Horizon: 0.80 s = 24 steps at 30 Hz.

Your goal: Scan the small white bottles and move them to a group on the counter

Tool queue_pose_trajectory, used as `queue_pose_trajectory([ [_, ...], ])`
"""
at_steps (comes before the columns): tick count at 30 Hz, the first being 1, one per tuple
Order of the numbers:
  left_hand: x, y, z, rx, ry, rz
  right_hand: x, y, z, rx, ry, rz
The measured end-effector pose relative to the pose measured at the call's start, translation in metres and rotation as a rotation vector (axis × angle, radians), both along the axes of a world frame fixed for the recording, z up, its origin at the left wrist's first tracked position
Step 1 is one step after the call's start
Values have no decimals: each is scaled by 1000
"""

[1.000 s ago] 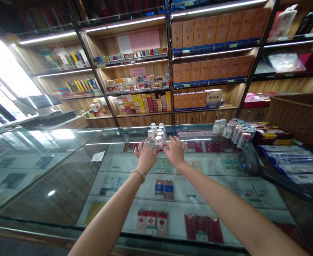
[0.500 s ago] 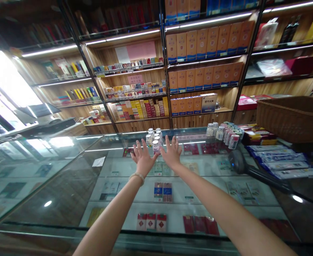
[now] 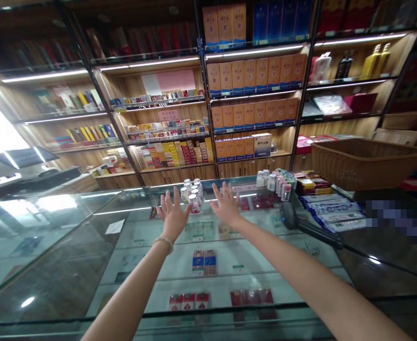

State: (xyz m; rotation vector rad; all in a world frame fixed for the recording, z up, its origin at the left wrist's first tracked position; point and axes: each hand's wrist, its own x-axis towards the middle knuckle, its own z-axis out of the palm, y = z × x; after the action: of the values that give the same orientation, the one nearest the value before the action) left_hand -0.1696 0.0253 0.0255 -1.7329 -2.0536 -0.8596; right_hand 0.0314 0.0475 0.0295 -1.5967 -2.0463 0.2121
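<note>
Several small clear bottles with white lids (image 3: 194, 202) stand bunched together near the far edge of the glass counter (image 3: 151, 265). My left hand (image 3: 173, 215), with a beaded bracelet (image 3: 165, 241) at the wrist, is open just left of the bunch, fingers spread. My right hand (image 3: 226, 207) is open to the right of it, a gap between it and the bottles. Neither hand holds anything. Whether the left thumb touches the front bottle I cannot tell. Further right stands a second group of lidded bottles (image 3: 272, 182), some with pink contents or labels.
A black handheld scanner (image 3: 311, 229) lies on the right, its cable running off. Behind it are blue-and-white packets (image 3: 336, 213) and a wicker basket (image 3: 368, 166). A white paper slip (image 3: 115, 227) lies at left. Cigarette packs (image 3: 189, 301) show under the glass; stocked shelves stand behind.
The view has turned to the right. My right hand has drawn away from the bottle bunch, so the gap between my hands is wider. Both hands stay open.
</note>
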Motion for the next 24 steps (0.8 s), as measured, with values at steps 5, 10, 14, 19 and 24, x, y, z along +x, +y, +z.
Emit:
queue_pose_trajectory([
  [5,26,-12,12,12,31,-97,40,-1,7,57,-67,-46],
  [10,63,-17,8,56,104,-219,83,-6,22,88,-114,-73],
  [14,96,-17,6,47,127,-306,125,-12,34,131,-186,-79],
  [19,133,-18,-3,-5,144,-359,182,-19,29,216,-259,-129],
  [24,161,-20,-16,-131,140,-409,226,-28,16,315,-291,-156],
])
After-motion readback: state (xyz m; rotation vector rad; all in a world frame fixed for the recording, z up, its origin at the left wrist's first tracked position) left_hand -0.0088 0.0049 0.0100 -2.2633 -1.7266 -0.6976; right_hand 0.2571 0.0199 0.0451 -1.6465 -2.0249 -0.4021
